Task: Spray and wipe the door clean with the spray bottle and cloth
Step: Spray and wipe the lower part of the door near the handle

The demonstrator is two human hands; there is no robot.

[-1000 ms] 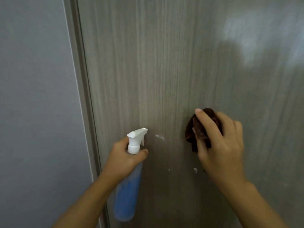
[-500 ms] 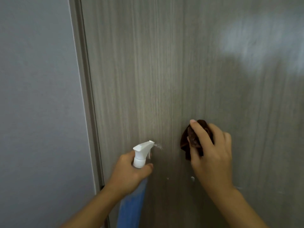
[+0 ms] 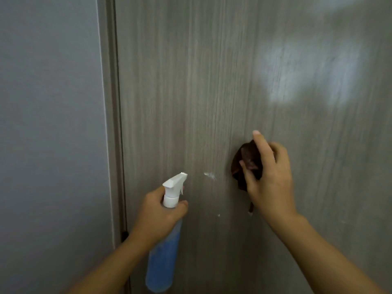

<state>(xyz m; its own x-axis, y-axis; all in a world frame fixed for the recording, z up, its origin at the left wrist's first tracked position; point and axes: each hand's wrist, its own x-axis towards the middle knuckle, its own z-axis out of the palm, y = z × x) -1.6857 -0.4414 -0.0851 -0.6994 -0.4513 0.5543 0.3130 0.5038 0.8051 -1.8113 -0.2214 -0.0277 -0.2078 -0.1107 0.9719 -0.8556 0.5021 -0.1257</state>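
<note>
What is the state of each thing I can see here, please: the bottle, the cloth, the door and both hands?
Spray bottle: upright, blue liquid inside, nozzle toward the door.
Brown cloth: bunched, against the door.
Door: closed, white foam spot unwiped.
Left hand: grips the bottle neck.
Right hand: holds the cloth.

You are facing a door [image 3: 212,81] showing a grey-brown wood-grain pattern of fine vertical streaks, with a pale bluish-white sheen glowing at its upper right and a small white fleck [image 3: 210,175] sitting near its middle. Your spray bottle [image 3: 164,253] is showing a translucent blue body under a white trigger head, while your cloth [image 3: 246,164] is looking dark brown. The wall [image 3: 48,124] to the left is appearing plain blue-grey.
</note>
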